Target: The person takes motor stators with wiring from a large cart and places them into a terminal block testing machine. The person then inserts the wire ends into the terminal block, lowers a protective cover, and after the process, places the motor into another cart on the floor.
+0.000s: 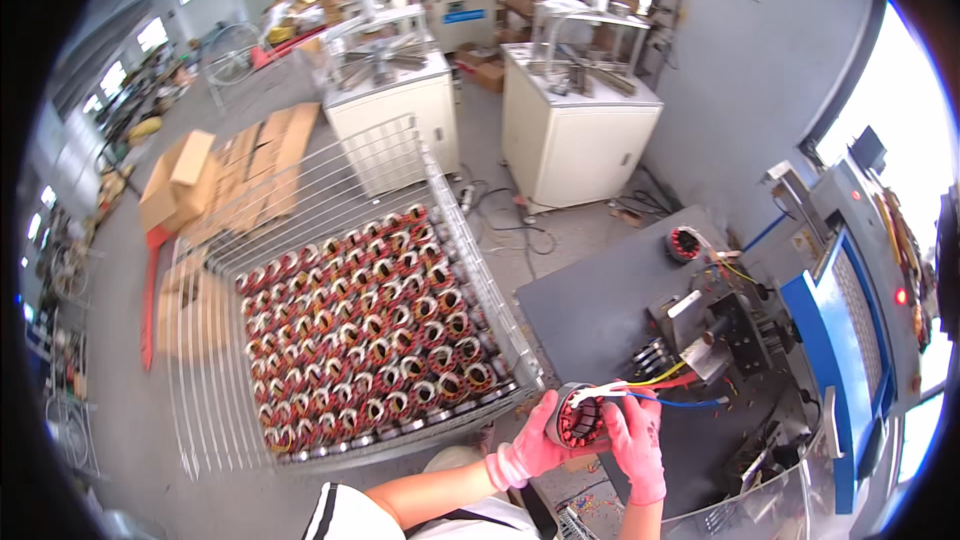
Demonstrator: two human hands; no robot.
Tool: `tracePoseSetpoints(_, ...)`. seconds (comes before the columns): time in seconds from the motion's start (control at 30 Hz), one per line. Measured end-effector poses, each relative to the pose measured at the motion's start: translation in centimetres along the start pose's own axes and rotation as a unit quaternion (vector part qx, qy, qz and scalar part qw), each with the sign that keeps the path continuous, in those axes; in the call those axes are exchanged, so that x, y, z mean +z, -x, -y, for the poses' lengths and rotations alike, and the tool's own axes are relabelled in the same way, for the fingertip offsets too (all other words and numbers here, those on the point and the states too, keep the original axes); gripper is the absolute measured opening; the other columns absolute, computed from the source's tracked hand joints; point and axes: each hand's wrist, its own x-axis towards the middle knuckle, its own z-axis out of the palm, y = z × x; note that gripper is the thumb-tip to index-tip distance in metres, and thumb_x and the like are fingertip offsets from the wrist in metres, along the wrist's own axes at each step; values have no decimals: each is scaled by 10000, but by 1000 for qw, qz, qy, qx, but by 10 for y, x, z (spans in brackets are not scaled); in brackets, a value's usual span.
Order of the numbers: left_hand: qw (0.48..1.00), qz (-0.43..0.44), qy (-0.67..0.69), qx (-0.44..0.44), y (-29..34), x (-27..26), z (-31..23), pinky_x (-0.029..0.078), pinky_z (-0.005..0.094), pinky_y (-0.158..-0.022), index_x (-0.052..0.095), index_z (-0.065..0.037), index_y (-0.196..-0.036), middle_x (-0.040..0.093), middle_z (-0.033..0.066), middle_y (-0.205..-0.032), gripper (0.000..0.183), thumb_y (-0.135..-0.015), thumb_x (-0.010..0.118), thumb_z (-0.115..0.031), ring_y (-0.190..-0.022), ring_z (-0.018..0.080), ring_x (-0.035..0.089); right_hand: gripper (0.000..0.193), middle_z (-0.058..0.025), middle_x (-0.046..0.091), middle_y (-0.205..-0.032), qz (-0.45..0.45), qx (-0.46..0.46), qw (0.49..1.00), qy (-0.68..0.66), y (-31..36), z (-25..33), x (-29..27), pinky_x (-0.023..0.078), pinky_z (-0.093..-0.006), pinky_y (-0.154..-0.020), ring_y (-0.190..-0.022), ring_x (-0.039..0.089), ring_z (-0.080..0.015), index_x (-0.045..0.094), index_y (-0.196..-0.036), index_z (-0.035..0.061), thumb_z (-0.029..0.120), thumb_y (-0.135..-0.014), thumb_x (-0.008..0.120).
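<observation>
Lower centre of frame: left hand (522, 452) closed around motor coil (574, 416), right hand (636, 435) gripping its other side. Best kept level, wires (668, 385) (yellow, red, blue) untangled, above grey desk (590, 310).

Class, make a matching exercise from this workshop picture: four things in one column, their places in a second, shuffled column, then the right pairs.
Things
1. Wound stator with coloured leads
2. Second stator
3. Wire cage
4. White cabinet

Places
A. Far end of the grey table
B. On the floor, full of stators
C. Between both gloved hands
D. Beyond the table, by the wall

Pairs: 1-C, 2-A, 3-B, 4-D
</observation>
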Motion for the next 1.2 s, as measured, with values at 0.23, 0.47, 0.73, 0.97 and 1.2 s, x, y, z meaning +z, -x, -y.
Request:
tracePoseSetpoints(0.23,991,-60,43,112,108,-2,40,381,525,-1053,367,-36,-1420,479,164,-1387,890,-857,377,-725,-1246,330,492,375,53,530,-700,153,318,729,-587,35,42,26,326,-161,-501,-554,423,-27,601,-1214,-7,236,-931,639)
tracePoseSetpoints(0.47,960,-127,95,231,188,3,60,439,492,-978,429,-16,-1364,538,157,-1305,905,-815,419,-735,-1180,422,517,409,-157,624,-1177,165,297,590,-732,71,100,44,532,-231,-724,-826,636,-134,512,-1302,-30,153,-946,597)
tracePoseSetpoints(0.73,928,-180,125,300,290,-17,35,334,479,-1070,432,-8,-1350,535,161,-1286,924,-795,386,-745,-1203,344,504,223,-47,671,-911,209,161,723,-639,96,229,79,443,-185,-597,-689,552,-60,601,-1112,-2,69,-903,624)
tracePoseSetpoints(0.97,906,-194,149,344,395,-46,-10,378,459,-1024,507,-160,-1300,557,57,-1271,705,-845,416,-691,-1211,232,497,123,-53,550,-752,188,-358,913,-51,134,354,140,482,-384,-631,-748,598,-254,597,-814,122,214,-792,675)
tracePoseSetpoints(1.2,880,-202,92,420,453,-89,-55,476,412,-912,585,-100,-1155,640,72,-1081,575,-942,351,-580,-993,237,617,392,-112,630,-960,518,-320,782,-137,118,417,185,511,-379,-720,-865,640,-282,669,-963,22,392,-835,650)
